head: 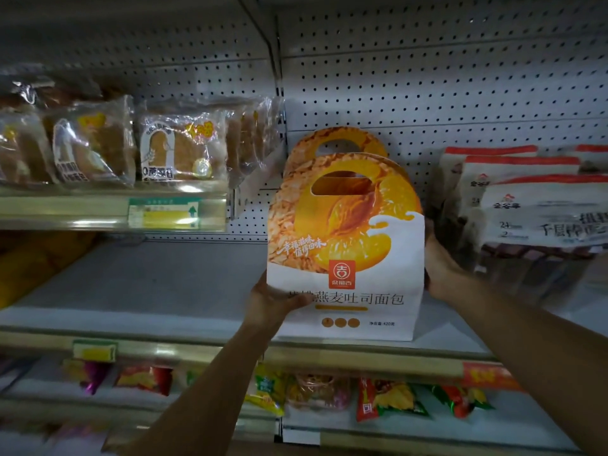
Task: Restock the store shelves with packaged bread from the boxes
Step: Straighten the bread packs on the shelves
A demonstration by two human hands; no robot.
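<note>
Forearms rise from the bottom edge of the frame, lower centre and lower right, to one carton. Left hand [274,301]: grips the carton's lower left corner, thumb across the printed front, fingers curled out of sight behind. Right hand [439,268]: pressed against the carton's right side wall; whether its fingers wrap the back cannot be told, since the carton hides them. Bread carton [345,258]: white and orange, upright, cut-out carry handle at top, standing at the front of the middle shelf [148,291] at centre frame, its base on or just above the shelf deck near the front lip. Second carton [332,141]: same print, directly behind the first, only its handle arch showing. Recommended handling, as a judgement: slide the front carton straight back until it meets the one behind, keep both hands low on the body instead of the handle so the tall pack does not tip, square the printed face to the aisle, then let go evenly. Risk: the white bread bags [533,205] stacked just beside it at right could be nudged by the right hand. Bare shelf deck lies to the left of the carton for further stock. Clear-wrapped bread packs [177,149] sit on the upper shelf at upper left. Pegboard back panel [444,77] closes the bay.
</note>
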